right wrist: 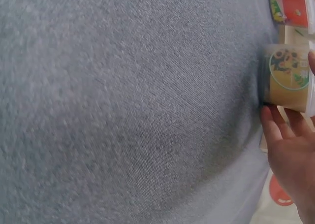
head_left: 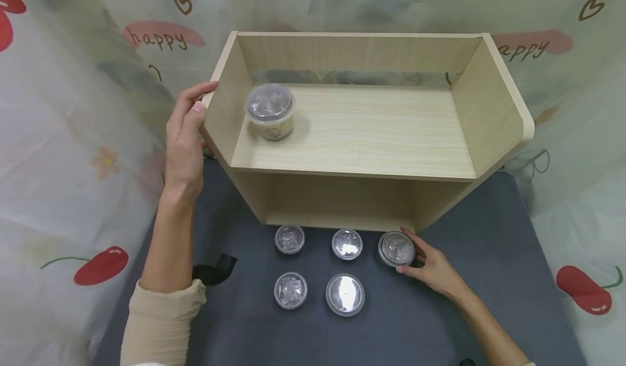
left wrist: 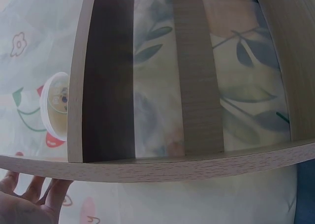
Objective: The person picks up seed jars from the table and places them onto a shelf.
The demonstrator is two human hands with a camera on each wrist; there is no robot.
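Note:
In the head view, my left hand [head_left: 186,132] touches the outer left side of a pale wooden shelf unit [head_left: 352,129], its fingertips at the front edge of the panel. The left wrist view shows these fingers against the panel's outer face. On the upper shelf, at the left end, stands a lidded plastic tub [head_left: 270,113]. My right hand [head_left: 435,268] grips another lidded tub [head_left: 397,248] by its sides, thumb at the front and fingers behind. In the right wrist view, this tub [right wrist: 288,79] has a printed label and yellowish contents, and rests on the dark cloth.
Several more lidded tubs stand before the unit, among them one at back left [head_left: 289,239], one at back middle [head_left: 347,244], one at front left [head_left: 290,290] and a larger one [head_left: 345,295]. A black strap [head_left: 215,271] lies near the left forearm. Printed curtains [head_left: 73,154] surround the table.

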